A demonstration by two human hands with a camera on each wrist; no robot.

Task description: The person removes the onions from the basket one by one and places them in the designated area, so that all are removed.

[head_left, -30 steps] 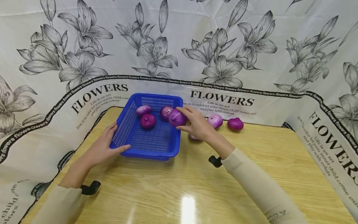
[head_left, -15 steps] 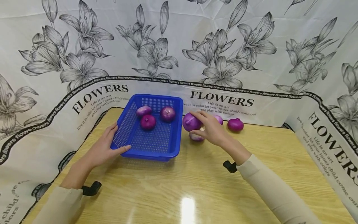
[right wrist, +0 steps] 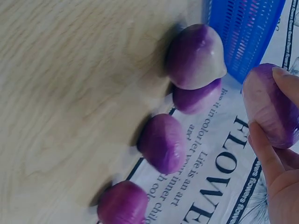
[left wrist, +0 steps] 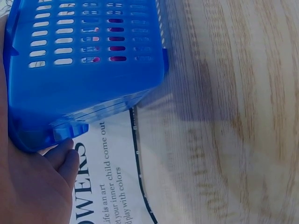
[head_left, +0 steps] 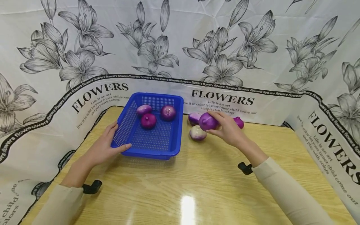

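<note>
In the head view my left hand (head_left: 102, 147) grips the near left corner of a blue plastic basket (head_left: 157, 153), its thumb over the rim. The left wrist view shows its fingers curled under the basket's edge. My right hand (head_left: 228, 128) pinches a purple onion (head_left: 207, 122) between thumb and fingers, held to the right of the basket. Three onions lie inside: a pale purple one (head_left: 144, 110), a dark magenta one (head_left: 148, 121) and a purple one (head_left: 168, 112). Beneath the right hand, a white-and-purple onion (head_left: 198, 133) and another purple-white onion (head_left: 194, 118) rest on the table.
A magenta onion (head_left: 239, 122) lies farther right, partly behind the right hand. Another onion (right wrist: 162, 142), hidden by that hand in the head view, shows in the right wrist view. A flower-printed cloth (head_left: 157, 62) walls the wooden table (head_left: 157, 193) at back and sides.
My right hand has carried its onion rightward, from over the basket's right rim to above the onions on the table. The left hand and basket stay in place.
</note>
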